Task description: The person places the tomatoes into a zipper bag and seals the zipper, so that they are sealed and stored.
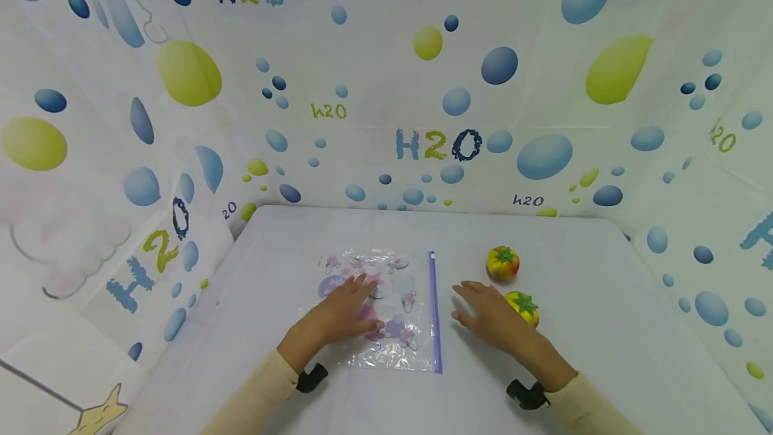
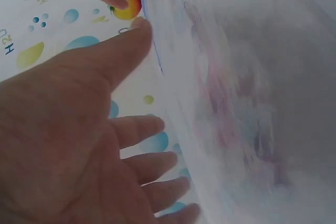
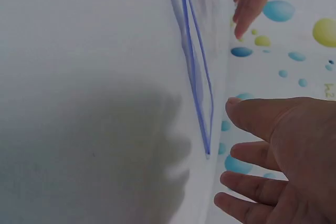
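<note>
A clear zip bag printed with pink and purple figures lies flat on the white table, its purple zip edge facing right. Over the bag's left half hovers my left hand, fingers spread and holding nothing. My right hand is to the right of the zip edge, fingers extended, also holding nothing. In the right wrist view the purple zip edge shows a narrow gap between its two strips. Just beyond the right hand sits a red-yellow toy fruit with a green top; a second one is partly hidden behind that hand.
The white table is enclosed at the back and sides by a cloth printed with blue and green dots and "H2O" lettering. A dark band is on the left wrist, another on the right.
</note>
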Demonstrator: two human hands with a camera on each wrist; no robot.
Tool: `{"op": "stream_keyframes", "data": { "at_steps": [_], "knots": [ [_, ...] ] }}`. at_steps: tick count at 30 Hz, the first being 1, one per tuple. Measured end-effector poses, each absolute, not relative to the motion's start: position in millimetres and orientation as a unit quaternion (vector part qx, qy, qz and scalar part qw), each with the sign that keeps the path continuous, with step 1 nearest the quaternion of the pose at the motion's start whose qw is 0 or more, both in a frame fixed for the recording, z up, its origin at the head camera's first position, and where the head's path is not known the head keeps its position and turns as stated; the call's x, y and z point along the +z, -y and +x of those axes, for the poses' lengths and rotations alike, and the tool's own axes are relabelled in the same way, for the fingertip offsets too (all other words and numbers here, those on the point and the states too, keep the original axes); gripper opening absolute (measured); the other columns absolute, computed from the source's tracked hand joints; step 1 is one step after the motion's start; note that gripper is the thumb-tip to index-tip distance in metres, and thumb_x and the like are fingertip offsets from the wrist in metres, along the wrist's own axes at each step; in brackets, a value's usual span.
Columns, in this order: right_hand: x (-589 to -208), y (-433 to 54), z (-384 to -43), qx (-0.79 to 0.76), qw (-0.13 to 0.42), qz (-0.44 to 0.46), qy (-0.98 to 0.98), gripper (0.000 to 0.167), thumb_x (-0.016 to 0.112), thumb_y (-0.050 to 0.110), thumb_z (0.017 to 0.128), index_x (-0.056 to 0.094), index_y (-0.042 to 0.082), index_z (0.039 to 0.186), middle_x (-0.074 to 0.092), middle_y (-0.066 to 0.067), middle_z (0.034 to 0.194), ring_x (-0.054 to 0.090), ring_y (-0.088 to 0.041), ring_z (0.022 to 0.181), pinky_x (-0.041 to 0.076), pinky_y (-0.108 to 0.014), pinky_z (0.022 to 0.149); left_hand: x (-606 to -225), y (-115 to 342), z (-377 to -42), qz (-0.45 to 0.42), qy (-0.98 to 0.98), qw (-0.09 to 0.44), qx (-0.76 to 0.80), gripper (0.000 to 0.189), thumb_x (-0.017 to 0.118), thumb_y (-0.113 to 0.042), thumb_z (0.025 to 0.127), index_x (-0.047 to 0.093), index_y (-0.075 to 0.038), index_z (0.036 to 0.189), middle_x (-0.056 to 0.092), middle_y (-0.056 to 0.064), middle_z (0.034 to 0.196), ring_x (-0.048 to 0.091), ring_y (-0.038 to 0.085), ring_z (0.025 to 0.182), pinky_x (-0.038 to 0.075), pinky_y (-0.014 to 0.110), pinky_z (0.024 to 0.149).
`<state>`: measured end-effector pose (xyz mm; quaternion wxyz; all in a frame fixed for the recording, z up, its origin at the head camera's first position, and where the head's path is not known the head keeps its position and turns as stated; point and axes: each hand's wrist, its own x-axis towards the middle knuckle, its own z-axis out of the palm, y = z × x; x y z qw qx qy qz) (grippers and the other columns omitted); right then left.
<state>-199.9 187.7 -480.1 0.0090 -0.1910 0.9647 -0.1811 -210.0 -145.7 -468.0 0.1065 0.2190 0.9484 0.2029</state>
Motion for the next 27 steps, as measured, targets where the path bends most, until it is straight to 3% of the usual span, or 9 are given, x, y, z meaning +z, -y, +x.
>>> {"op": "stream_keyframes", "data": {
  "at_steps": [13, 27],
  "knots": [
    [-488, -176, -196, -0.149, 0.033, -0.204, -0.967, 0.055, 0.074, 0.036, 0.099, 0.061, 0.012, 0.147, 0.053, -0.018, 0.157, 0.045, -0.039, 0.149, 0.026, -0.074, 0.118, -471, 148, -196, 0.206, -0.951, 0.132, 0.189, 0.086, 0.078, -0.044, 0.094, 0.042, -0.002, 0.160, 0.029, 0.025, 0.170, 0.028, 0.051, 0.155, 0.031, 0.064, 0.122],
    [-490, -169, -193, -0.169, 0.061, -0.200, -0.963, 0.052, 0.073, 0.035, 0.100, 0.062, 0.015, 0.147, 0.048, -0.018, 0.161, 0.038, -0.040, 0.153, 0.017, -0.074, 0.121, -475, 145, -192, 0.204, -0.946, 0.151, 0.201, 0.082, 0.080, -0.041, 0.093, 0.047, -0.002, 0.157, 0.035, 0.023, 0.168, 0.032, 0.045, 0.156, 0.032, 0.059, 0.123]
  ]
}}
